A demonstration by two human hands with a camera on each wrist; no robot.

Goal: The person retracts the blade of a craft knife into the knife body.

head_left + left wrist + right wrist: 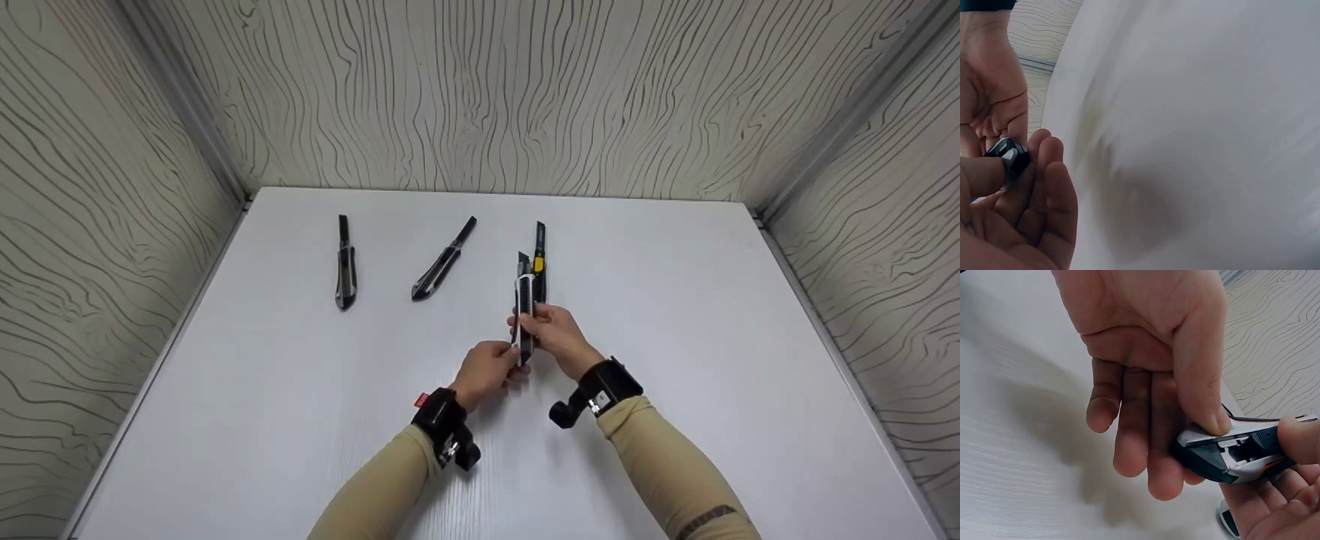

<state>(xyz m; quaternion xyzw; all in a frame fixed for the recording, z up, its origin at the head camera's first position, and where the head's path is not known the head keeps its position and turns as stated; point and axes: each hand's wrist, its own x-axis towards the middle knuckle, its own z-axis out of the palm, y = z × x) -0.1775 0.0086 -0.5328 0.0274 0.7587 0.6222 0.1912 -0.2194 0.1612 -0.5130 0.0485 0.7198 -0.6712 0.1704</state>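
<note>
A silver and black utility knife (526, 296) is held upright in the head view, its blade end pointing away from me. My left hand (486, 369) pinches its rear end between thumb and fingers. Higher up the handle, my right hand (561, 339) grips the body. In the right wrist view the right thumb (1301, 439) lies at the black slider (1266, 440), while the left thumb (1213, 421) presses the handle near its dark end. Only the knife's end (1015, 157) shows in the left wrist view, the rest being hidden by fingers.
A black and yellow utility knife (539, 264) lies just behind the held one, partly covered. Farther left on the white table (300, 420) are a slanted grey-black utility knife (441, 270) and a straight one (345, 274). Wood-patterned panels (480, 97) enclose the back and sides.
</note>
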